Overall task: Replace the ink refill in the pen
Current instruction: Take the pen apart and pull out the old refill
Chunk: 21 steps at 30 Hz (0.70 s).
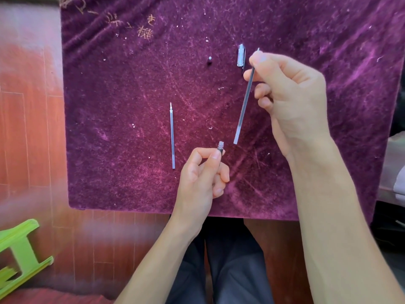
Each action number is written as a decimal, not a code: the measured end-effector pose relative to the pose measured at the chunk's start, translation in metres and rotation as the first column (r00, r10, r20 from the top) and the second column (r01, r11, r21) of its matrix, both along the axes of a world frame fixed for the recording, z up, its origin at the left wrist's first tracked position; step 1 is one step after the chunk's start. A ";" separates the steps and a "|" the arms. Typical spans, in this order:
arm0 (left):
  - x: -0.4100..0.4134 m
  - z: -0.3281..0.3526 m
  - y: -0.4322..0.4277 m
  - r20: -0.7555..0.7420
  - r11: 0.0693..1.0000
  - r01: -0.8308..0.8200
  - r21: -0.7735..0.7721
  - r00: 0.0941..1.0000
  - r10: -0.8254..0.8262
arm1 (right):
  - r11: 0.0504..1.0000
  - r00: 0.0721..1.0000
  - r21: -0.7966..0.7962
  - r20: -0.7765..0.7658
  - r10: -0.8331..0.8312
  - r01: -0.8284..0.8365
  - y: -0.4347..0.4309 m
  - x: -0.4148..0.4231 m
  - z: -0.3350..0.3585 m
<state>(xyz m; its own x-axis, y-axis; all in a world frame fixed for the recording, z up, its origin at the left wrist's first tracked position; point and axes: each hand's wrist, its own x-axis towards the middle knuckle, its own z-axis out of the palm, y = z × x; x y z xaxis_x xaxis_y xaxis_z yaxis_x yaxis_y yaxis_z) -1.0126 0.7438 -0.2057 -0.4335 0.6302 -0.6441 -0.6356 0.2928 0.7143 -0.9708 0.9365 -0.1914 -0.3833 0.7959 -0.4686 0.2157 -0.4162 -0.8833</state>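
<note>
Two bare forearms are seen rising from the bottom of the frame, with no sleeves, watch or rings shown on either. The left hand (202, 174) and the right hand (291, 97) are uncovered, with short, unpainted nails. Dark grey trousers (232, 264) are worn, seen at bottom centre.

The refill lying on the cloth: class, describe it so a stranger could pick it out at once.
On the purple velvet cloth, look left of the left hand. There a thin clear ink refill lies flat, tip pointing away. Unlike the darker refill pinched in the right hand, nobody touches it.
</note>
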 end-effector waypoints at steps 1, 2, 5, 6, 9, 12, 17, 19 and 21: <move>-0.002 0.000 0.001 0.003 1.000 -0.003 0.004 1.000 0.003 | 1.000 1.000 0.006 0.012 -0.006 0.006 0.000 0.005 -0.001; -0.003 0.000 0.002 0.004 1.000 -0.005 0.006 1.000 0.005 | 1.000 0.999 0.012 0.028 -0.016 0.015 0.000 0.011 -0.004; -0.008 -0.001 0.005 0.001 1.000 -0.009 0.011 1.000 0.009 | 0.997 0.990 0.065 0.132 -0.048 0.040 0.000 0.030 -0.012; -0.009 -0.002 0.006 0.002 1.000 -0.012 0.010 1.000 0.012 | 0.994 0.981 0.100 0.188 -0.052 0.034 0.000 0.036 -0.016; -0.011 -0.006 0.009 0.003 1.000 -0.018 0.009 1.000 0.018 | 0.985 0.946 0.175 0.319 -0.061 0.005 -0.001 0.049 -0.024; -0.010 -0.008 0.011 0.004 1.000 -0.008 0.011 1.000 0.008 | 0.979 0.906 0.205 0.416 -0.078 -0.009 -0.001 0.056 -0.030; -0.006 -0.009 0.014 0.014 1.000 0.015 -0.004 1.000 -0.015 | 0.965 0.838 0.253 0.538 -0.089 -0.061 -0.003 0.055 -0.034; -0.006 -0.009 0.015 0.022 1.000 0.020 -0.005 1.000 -0.020 | 0.958 0.805 0.269 0.587 -0.081 -0.100 -0.003 0.054 -0.034; -0.005 -0.009 0.016 0.022 1.000 0.025 -0.004 0.999 -0.025 | 0.951 0.783 0.279 0.618 -0.074 -0.131 -0.004 0.053 -0.033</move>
